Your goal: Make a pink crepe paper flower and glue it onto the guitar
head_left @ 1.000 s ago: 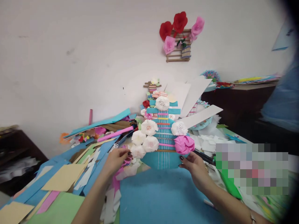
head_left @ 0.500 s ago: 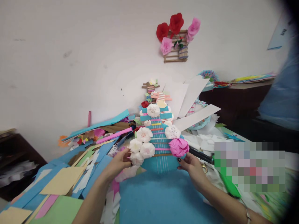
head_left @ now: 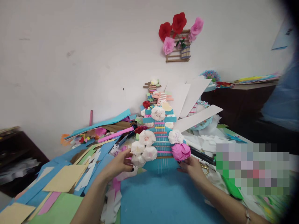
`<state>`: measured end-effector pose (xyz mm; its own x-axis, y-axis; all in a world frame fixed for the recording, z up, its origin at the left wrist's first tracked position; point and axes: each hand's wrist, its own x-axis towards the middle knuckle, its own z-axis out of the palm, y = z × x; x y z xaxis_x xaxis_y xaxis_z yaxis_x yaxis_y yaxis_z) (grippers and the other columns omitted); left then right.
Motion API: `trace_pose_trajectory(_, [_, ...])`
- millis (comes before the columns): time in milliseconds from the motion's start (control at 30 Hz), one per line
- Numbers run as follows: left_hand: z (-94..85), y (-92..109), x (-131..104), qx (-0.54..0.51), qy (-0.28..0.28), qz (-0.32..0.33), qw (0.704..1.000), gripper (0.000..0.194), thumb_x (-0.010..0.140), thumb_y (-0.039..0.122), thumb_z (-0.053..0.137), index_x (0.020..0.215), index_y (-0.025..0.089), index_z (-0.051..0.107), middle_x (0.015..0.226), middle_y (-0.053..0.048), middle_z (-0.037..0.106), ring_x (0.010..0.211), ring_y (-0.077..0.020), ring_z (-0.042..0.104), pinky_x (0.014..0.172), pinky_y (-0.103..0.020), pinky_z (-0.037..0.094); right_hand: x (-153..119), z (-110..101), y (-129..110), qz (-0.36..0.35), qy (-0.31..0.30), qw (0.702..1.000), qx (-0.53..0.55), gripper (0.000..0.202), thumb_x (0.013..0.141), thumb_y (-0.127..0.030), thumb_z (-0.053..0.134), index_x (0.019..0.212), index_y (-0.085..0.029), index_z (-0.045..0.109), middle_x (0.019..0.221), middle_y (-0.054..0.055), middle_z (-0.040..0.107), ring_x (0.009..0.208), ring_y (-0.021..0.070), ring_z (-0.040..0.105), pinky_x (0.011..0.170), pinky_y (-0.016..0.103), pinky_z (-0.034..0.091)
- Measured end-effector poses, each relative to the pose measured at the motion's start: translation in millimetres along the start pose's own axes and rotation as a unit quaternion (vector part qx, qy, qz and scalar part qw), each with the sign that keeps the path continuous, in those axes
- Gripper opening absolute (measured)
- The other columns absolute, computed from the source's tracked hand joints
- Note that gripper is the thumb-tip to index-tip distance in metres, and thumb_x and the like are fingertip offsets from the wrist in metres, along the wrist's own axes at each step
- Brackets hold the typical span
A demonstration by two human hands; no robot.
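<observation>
A blue paper lute (head_left: 161,166), strung with thin white strings over coloured strips, stands upright, facing me. White paper flowers (head_left: 147,137) run down its left side, and another white flower (head_left: 158,113) sits near its top. One bright pink flower (head_left: 181,151) is fixed low on the right. My left hand (head_left: 120,165) has its fingers closed on the lute's left edge, by the lowest white flowers. Gripping the opposite edge, under the pink flower, is my right hand (head_left: 193,169); its fingertips are partly hidden. Below lies a blue sheet (head_left: 163,196).
Coloured paper sheets and strips (head_left: 65,179) heap up at left. Smaller paper lutes (head_left: 161,98) stand behind, against the wall. White card strips (head_left: 198,118) fan out at back right. A black-handled tool (head_left: 201,155) and a green item (head_left: 233,186) lie right.
The lute's top has tipped slightly right and down, uncovering more of the smaller pieces behind. Both hands keep their places at its sides. The view has shifted a little.
</observation>
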<state>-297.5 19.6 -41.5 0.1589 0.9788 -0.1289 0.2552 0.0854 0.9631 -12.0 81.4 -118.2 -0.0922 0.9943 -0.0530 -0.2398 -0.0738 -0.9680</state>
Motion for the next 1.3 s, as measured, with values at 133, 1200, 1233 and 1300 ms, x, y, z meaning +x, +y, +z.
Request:
trace_pose_trajectory(133, [-2.7, 2, -2, 0.017, 0.004, 0.013, 1.0, 0.057, 0.059, 0.006, 0.058, 0.115, 0.018, 0.056, 0.109, -0.008, 0.064, 0.09, -0.0204, 0.063, 0.077, -0.03, 0.047, 2, -2, 4, 0.01, -0.006, 1.0, -0.003, 0.032, 0.048, -0.02, 0.072, 0.078, -0.017, 0.062, 0.066, 0.0, 0.064, 0.061, 0.0166, 0.06, 0.056, 0.032, 0.055])
trace_pose_trajectory(1200, [20.9, 111, 28, 0.087, 0.237, 0.232, 0.94, 0.061, 0.065, 0.046, 0.072, 0.115, 0.014, 0.058, 0.109, -0.012, 0.064, 0.091, -0.0259, 0.063, 0.073, -0.034, 0.053, -5, 3, 0, -0.054, -0.07, 0.995, -0.034, 0.026, 0.051, -0.024, 0.076, 0.075, -0.016, 0.067, 0.074, 0.003, 0.069, 0.065, 0.0207, 0.061, 0.064, 0.036, 0.053])
trace_pose_trajectory(1233, [22.1, 111, 28, 0.07, 0.234, 0.225, 0.943, 0.062, 0.064, 0.046, 0.073, 0.114, 0.012, 0.058, 0.104, -0.012, 0.066, 0.086, -0.0247, 0.064, 0.069, -0.033, 0.053, -6, 3, 0, -0.056, -0.072, 0.995, -0.035, 0.026, 0.052, -0.023, 0.075, 0.075, -0.016, 0.067, 0.074, 0.003, 0.069, 0.065, 0.0204, 0.061, 0.063, 0.035, 0.053])
trace_pose_trajectory(1300, [24.1, 112, 28, 0.058, 0.239, 0.217, 0.945, 0.061, 0.063, 0.046, 0.073, 0.111, 0.01, 0.06, 0.096, -0.011, 0.067, 0.082, -0.0229, 0.063, 0.066, -0.031, 0.053, -6, 3, 0, -0.062, -0.071, 0.995, -0.042, 0.024, 0.054, -0.021, 0.074, 0.076, -0.016, 0.067, 0.074, 0.003, 0.068, 0.065, 0.0196, 0.059, 0.062, 0.034, 0.052])
